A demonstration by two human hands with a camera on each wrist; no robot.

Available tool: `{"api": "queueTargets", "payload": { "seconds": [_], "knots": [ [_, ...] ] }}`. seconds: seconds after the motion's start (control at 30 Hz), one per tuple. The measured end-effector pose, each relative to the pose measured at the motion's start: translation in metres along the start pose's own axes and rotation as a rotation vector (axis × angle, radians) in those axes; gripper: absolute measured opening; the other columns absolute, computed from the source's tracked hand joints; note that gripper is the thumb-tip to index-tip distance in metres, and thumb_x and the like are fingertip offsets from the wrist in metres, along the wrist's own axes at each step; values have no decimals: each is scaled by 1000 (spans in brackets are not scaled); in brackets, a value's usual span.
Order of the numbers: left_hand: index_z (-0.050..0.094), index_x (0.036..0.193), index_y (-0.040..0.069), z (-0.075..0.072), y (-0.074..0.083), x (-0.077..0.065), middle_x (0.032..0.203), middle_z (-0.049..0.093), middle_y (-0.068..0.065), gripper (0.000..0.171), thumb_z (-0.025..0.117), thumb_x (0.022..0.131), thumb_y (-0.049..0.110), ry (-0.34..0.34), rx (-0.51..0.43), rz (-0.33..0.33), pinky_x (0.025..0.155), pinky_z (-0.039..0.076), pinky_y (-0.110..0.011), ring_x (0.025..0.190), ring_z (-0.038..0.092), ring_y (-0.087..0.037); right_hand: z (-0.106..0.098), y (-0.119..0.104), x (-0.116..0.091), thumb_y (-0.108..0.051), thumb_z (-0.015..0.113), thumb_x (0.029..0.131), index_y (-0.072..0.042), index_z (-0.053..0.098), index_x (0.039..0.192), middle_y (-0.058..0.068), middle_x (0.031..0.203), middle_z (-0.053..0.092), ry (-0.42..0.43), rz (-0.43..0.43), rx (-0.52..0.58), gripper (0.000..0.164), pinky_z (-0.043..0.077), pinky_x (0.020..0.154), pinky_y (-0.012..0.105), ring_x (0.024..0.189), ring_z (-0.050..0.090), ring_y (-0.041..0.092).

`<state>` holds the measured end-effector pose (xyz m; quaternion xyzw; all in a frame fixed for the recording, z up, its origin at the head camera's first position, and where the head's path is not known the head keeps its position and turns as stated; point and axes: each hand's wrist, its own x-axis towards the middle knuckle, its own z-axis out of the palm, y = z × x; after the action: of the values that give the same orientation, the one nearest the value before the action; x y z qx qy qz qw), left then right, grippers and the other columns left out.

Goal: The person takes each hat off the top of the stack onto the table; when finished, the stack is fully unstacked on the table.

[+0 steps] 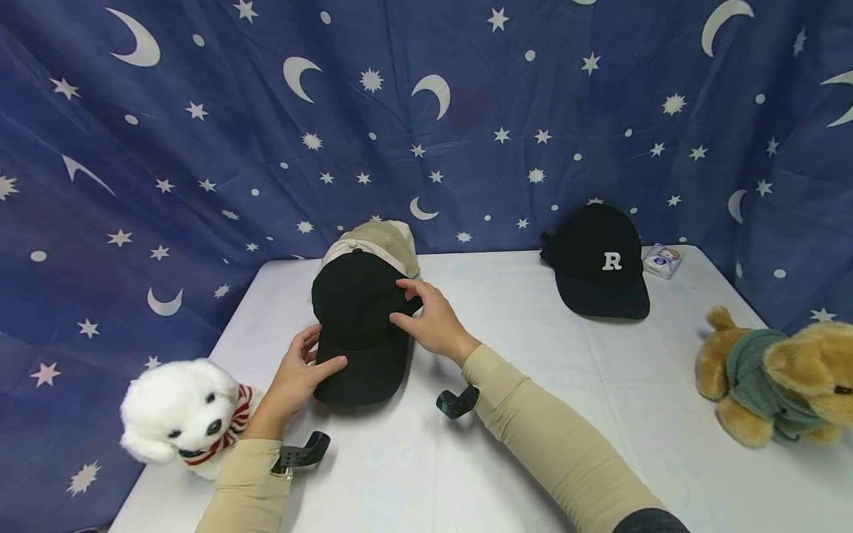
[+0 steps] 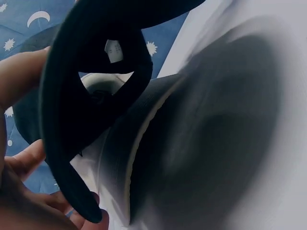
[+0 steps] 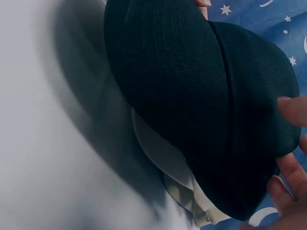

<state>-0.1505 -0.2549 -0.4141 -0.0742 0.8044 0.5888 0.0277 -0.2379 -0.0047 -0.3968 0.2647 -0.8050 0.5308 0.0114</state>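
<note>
Between both hands a plain black baseball cap (image 1: 360, 303) is held with its brim toward the person, raised over a stack of beige and white caps (image 1: 389, 240). My left hand (image 1: 296, 377) grips the left side of the brim, thumb on top. On the other side, my right hand (image 1: 433, 322) pinches the crown's edge between thumb and fingers. The left wrist view shows the cap's hollow inside with a white label (image 2: 113, 51). In the right wrist view, a pale brim (image 3: 160, 148) shows beneath the black one.
A black cap with a white R (image 1: 596, 259) sits at the back right, beside a small packet (image 1: 662, 260). A white plush dog (image 1: 176, 407) is by the left forearm; a brown plush dog (image 1: 753, 377) stands far right. Behind the white table (image 1: 520, 466) hangs a blue curtain (image 1: 466, 170).
</note>
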Motion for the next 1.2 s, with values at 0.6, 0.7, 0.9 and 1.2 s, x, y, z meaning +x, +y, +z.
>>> {"api": "queueTargets", "payload": {
  "seconds": [0.6, 0.7, 0.9, 1.2],
  "knots": [
    [31, 149, 1, 2, 4, -10, 149, 34, -20, 71, 72, 92, 7, 26, -27, 120, 107, 33, -42, 134, 37, -33, -4, -4, 2, -18, 75, 90, -2, 61, 108, 7, 100, 59, 36, 27, 54, 28, 49, 91, 46, 98, 58, 25],
    [29, 153, 5, 1, 5, -12, 153, 30, -19, 72, 70, 93, 7, -4, -37, 133, 101, 41, -31, 131, 42, -34, -6, -5, 2, -17, 75, 90, -2, 59, 102, 10, 103, 58, 57, 14, 52, 24, 47, 93, 49, 100, 57, 27],
    [30, 155, 7, 0, 1, -13, 157, 27, -20, 74, 71, 93, 6, -59, -34, 141, 85, 47, -18, 118, 52, -32, -16, -3, 2, -20, 73, 91, -6, 51, 91, 19, 135, 51, 49, 18, 36, 27, 39, 103, 47, 129, 46, 31],
    [32, 153, 1, 5, 0, -11, 154, 31, -24, 72, 69, 91, 0, -114, -88, 160, 85, 50, -22, 109, 58, -19, -34, -4, 1, -15, 76, 88, -7, 50, 96, 9, 95, 57, -23, 4, 117, 28, 44, 82, 37, 95, 55, 26]
  ]
}}
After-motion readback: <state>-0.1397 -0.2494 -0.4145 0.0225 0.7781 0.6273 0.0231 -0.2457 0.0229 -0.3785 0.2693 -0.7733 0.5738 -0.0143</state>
